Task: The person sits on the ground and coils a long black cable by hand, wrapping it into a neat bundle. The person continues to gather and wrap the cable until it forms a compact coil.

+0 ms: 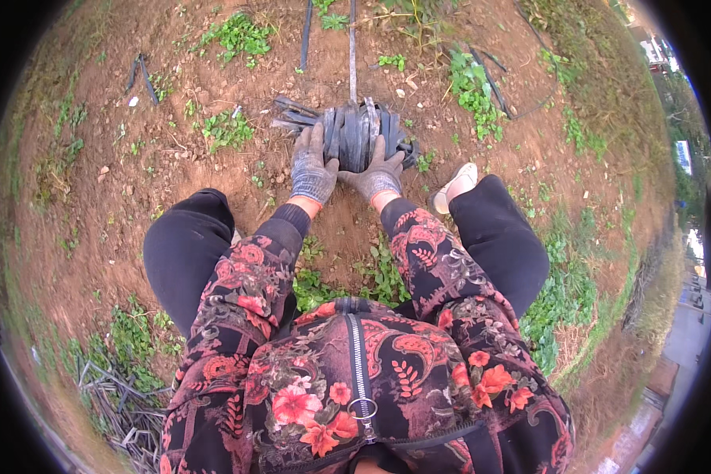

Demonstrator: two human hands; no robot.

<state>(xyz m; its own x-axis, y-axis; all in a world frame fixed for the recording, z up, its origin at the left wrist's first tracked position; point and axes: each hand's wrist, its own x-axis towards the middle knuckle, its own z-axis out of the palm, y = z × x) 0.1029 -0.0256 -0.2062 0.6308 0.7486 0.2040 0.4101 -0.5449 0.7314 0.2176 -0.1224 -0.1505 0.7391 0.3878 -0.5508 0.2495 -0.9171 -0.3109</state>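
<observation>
A bundle of flat dark plastic strips, like drip tape [349,139], lies on the soil in front of me, wound round and round, with loose ends sticking out at its left. My left hand [313,165], in a grey work glove, rests against the bundle's left near side, fingers on the strips. My right hand [379,172], gloved alike, presses on the near right side with its fingers spread. The two thumbs nearly meet at the near edge. From the bundle's far side one long strip [352,53] runs straight away over the ground.
Other dark strip pieces lie at the upper left [144,77], top [306,35] and upper right [492,83]. Green weeds [237,37] grow in patches. A tangled heap of strips [124,415] is at the lower left. My knees stand on both sides.
</observation>
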